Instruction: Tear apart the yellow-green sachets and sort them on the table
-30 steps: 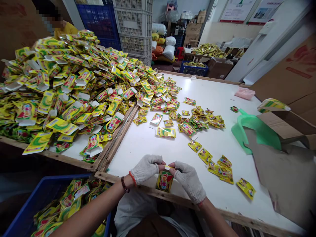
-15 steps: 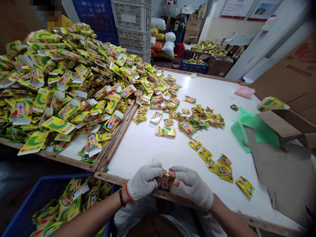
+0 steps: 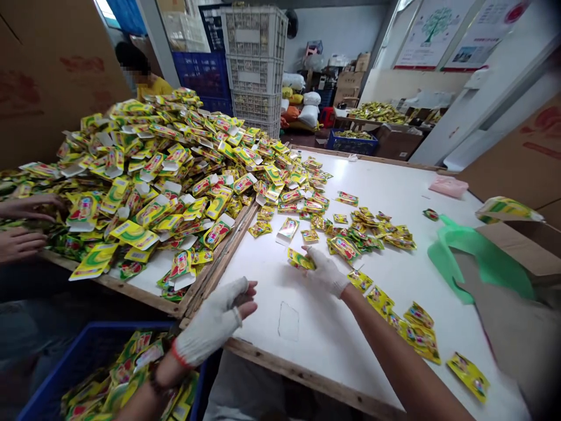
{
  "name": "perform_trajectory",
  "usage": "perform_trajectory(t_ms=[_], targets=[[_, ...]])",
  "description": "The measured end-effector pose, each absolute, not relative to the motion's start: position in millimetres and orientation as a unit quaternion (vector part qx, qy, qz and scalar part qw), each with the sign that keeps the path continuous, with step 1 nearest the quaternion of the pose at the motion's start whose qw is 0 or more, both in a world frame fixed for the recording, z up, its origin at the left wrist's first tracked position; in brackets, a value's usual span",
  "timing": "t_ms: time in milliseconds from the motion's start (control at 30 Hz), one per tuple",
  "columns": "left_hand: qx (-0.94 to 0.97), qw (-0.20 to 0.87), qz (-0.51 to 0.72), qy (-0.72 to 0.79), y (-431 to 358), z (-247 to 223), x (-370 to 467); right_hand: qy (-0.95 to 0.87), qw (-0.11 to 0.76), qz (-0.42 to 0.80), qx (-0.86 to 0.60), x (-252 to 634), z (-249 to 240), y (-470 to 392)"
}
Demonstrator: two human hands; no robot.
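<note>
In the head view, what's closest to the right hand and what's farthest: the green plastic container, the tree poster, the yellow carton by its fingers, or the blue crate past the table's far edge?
From the right hand:
1. Yellow carton: at its fingertips.
2. Green plastic container: right side of table.
3. Blue crate: beyond the far edge.
4. Tree poster: back wall.
</note>
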State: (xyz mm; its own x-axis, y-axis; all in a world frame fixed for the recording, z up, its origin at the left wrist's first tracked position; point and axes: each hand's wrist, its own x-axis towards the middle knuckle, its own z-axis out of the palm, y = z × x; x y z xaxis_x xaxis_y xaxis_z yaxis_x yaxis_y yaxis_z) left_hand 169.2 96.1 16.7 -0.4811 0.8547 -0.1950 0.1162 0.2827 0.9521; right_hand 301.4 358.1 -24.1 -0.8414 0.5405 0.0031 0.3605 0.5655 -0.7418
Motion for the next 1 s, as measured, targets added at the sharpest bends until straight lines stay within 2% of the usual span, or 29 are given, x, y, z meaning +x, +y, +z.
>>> perform_trajectory(t_ms=[100,200,267,400,467,533,633,767,900,1000], targets=[[0.316,0.37,0.591,0.644,136,-11,197,-0.823,0.075,0.534,-0.182,335,-18,322],[0.31,0.408,0.637,0.576,161,-25,225,-0.658,0.054,0.745,-0.098,363,-17,289],[0.294,0.429,0.638,0.568,166,-30,239,-0.602,0.079,0.785,-0.121,375,-25,274],[0.315,0.423,0.601,0.6,164,-42,249,-0.583,0.257,0.721,-0.273,391,-58,257],[0.344,0.412,0.583,0.611,162,-47,248,-0.603,0.31,0.663,-0.317,397,-71,254],[0.383,0.392,0.562,0.62,161,-50,246,-0.662,0.308,0.597,-0.332,401,-76,253],[0.445,0.372,0.515,0.632,160,-49,242,-0.74,0.259,0.525,-0.33,404,-70,255],[0.463,0.392,0.499,0.619,162,-39,235,-0.761,0.213,0.52,-0.325,399,-54,259],[0.405,0.46,0.522,0.594,166,-34,229,-0.717,0.247,0.547,-0.355,387,-46,261],[0.385,0.48,0.51,0.601,165,-32,227,-0.746,0.218,0.531,-0.337,384,-44,260]])
